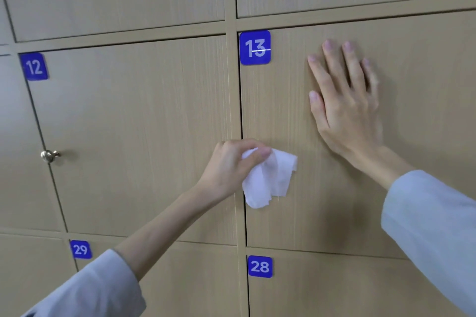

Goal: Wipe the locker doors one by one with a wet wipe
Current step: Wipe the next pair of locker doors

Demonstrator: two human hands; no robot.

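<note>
- Near the left edge of the tan wood-grain locker door numbered 13 [322, 188], about halfway up, my left hand [229, 165] pinches the crumpled white wet wipe [268, 180], its fingers [257, 153] curled over the top so the loose part hangs against the panel.
- On the upper middle of that door, my right hand [345, 100] lies flat, fingers straight and spread, gripping nothing; I judge it steadies the door against my rubbing.
- The neighbouring tan door numbered 12 [128, 136], with its small round metal knob [49, 155] by its left edge, waits its turn.
</note>
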